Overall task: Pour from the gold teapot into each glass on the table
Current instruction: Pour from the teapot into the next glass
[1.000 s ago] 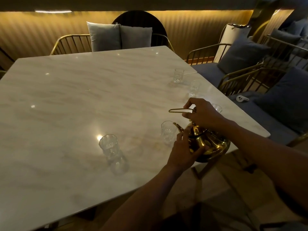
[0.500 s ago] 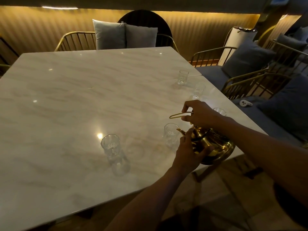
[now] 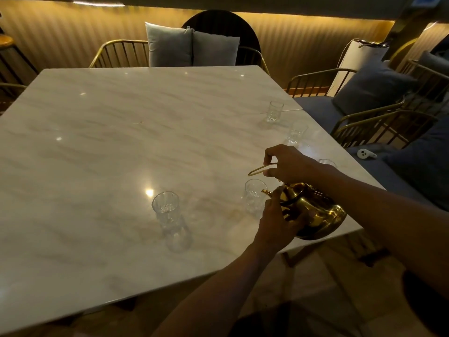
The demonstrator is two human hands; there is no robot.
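The gold teapot [image 3: 318, 212] is at the near right edge of the marble table [image 3: 121, 147]. My right hand [image 3: 289, 164] grips its thin gold handle from above. My left hand [image 3: 277, 220] presses against the pot's side near the lid. The spout points left at a clear glass [image 3: 254, 195] right beside it. Another glass [image 3: 167, 210] stands further left, near the front middle. Two glasses stand further back on the right, one [image 3: 274, 111] by the table seam and one [image 3: 296, 132] closer. A glass rim [image 3: 328, 162] shows behind my right wrist.
Gold wire chairs with grey cushions [image 3: 192, 47] stand behind the table. A blue-grey sofa [image 3: 401, 171] runs along the right side, with a small white controller [image 3: 365, 153] lying on it. The floor shows below the table's near edge.
Both hands stay on the teapot by the nearest glass. The view has shifted slightly; the hands and pot barely moved.
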